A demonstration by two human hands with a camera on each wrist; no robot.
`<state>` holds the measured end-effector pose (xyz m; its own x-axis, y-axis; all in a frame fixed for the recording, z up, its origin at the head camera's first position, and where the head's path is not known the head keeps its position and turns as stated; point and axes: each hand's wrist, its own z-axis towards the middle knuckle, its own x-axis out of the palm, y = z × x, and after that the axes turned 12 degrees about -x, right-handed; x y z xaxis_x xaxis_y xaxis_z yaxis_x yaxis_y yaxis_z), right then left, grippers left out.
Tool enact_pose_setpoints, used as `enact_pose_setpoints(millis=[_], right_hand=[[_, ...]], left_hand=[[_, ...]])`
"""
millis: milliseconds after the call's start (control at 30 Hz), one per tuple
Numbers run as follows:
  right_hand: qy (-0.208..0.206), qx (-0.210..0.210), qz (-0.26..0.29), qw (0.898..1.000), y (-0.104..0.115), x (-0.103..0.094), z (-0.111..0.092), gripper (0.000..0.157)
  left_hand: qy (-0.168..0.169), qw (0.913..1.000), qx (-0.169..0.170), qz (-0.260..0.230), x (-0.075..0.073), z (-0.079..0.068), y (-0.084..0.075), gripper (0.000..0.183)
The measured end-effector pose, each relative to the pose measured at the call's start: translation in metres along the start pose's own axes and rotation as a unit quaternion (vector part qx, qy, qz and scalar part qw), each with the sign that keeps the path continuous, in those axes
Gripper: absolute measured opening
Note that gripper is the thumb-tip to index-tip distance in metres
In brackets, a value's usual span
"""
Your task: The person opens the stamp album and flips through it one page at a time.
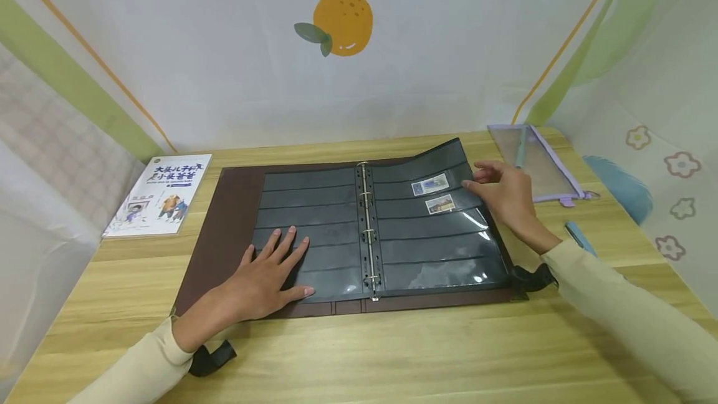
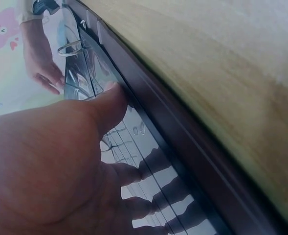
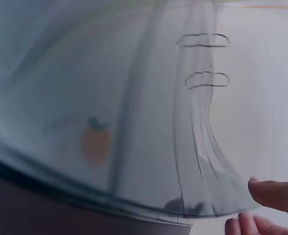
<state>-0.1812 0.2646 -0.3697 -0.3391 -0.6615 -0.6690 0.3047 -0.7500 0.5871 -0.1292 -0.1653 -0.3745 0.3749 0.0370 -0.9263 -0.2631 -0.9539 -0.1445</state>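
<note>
A ring-bound stamp album point(image 1: 207, 229) with a dark brown cover lies spread on the table. Black pages with clear pocket strips fill both sides. My left hand point(image 1: 269, 282) rests with fingers spread on the lower part of the left page point(image 1: 331, 223). At the far right, my right hand point(image 1: 507, 198) pinches the edge of the right page point(image 1: 426, 235), whose upper corner curves up off the cover. Two stamps, a bluish one point(image 1: 430, 184) and a brownish one point(image 1: 440, 204), sit in that page's upper pockets. In the right wrist view, the thumb point(image 3: 268, 193) is right at the page edge.
A white picture book point(image 1: 159, 195) lies at the back left. Behind my right hand is a lilac-edged mesh zip pouch point(image 1: 550, 173) with a pale green stick-like thing inside. A blue pen-like object point(image 1: 580, 237) lies beside my right forearm. Metal rings point(image 1: 367, 235) stand along the album's spine.
</note>
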Motion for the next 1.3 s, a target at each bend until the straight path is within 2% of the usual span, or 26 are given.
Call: enact_pose_setpoints(millis=[167, 467, 567, 667, 700, 767, 833, 867, 933, 1067, 1100, 1133, 1167, 1233, 1300], right_hand=[[0.026, 0.04, 0.023, 0.999, -0.005, -0.005, 0.012, 0.03], [0.077, 0.028, 0.006, 0.997, -0.005, -0.012, 0.019, 0.022], [0.091, 0.042, 0.044, 0.994, -0.004, -0.016, 0.02, 0.023], [0.131, 0.072, 0.124, 0.981, -0.006, -0.019, 0.02, 0.031], [0.152, 0.086, 0.16, 0.972, -0.007, -0.02, 0.02, 0.036], [0.196, 0.121, 0.225, 0.947, -0.01, -0.024, 0.019, 0.049], [0.232, 0.158, 0.29, 0.915, -0.015, -0.028, 0.017, 0.061], [0.246, 0.176, 0.328, 0.895, -0.017, -0.03, 0.016, 0.065], [0.262, 0.211, 0.411, 0.847, -0.022, -0.034, 0.01, 0.07], [0.278, 0.242, 0.572, 0.733, -0.03, -0.041, -0.006, 0.074], [0.281, 0.244, 0.592, 0.715, -0.031, -0.043, -0.01, 0.076], [0.284, 0.243, 0.605, 0.703, -0.031, -0.044, -0.013, 0.076], [0.286, 0.241, 0.611, 0.698, -0.03, -0.046, -0.014, 0.077], [0.286, 0.238, 0.612, 0.698, -0.026, -0.048, -0.015, 0.079], [0.282, 0.235, 0.609, 0.703, -0.02, -0.051, -0.012, 0.08]], left_hand=[[0.0, 1.0, 0.001, 0.0, 0.0, -0.001, 0.0, 0.087], [-0.007, 1.0, 0.004, 0.003, 0.001, 0.0, 0.0, 0.087], [-0.007, 1.0, 0.004, 0.005, 0.0, 0.0, 0.0, 0.086], [-0.004, 1.0, 0.004, 0.005, -0.001, 0.0, -0.001, 0.086], [-0.002, 1.0, 0.004, 0.003, -0.001, -0.001, -0.001, 0.086], [0.0, 1.0, 0.005, 0.002, -0.001, -0.001, -0.002, 0.087], [0.001, 1.0, 0.004, 0.002, -0.001, -0.001, -0.002, 0.087], [0.002, 1.0, 0.003, 0.002, -0.001, -0.001, -0.001, 0.087], [0.003, 1.0, 0.002, -0.001, -0.001, -0.001, -0.001, 0.087], [0.004, 1.0, 0.003, -0.002, -0.001, 0.0, -0.002, 0.087], [0.004, 1.0, 0.003, -0.003, -0.001, 0.0, -0.002, 0.087], [0.004, 1.0, 0.003, -0.002, -0.001, 0.0, -0.002, 0.087], [0.005, 1.0, 0.003, -0.002, -0.001, -0.001, -0.002, 0.087], [0.006, 1.0, 0.002, -0.002, -0.002, -0.001, -0.003, 0.087], [0.006, 1.0, 0.002, -0.004, -0.002, -0.002, -0.003, 0.087]])
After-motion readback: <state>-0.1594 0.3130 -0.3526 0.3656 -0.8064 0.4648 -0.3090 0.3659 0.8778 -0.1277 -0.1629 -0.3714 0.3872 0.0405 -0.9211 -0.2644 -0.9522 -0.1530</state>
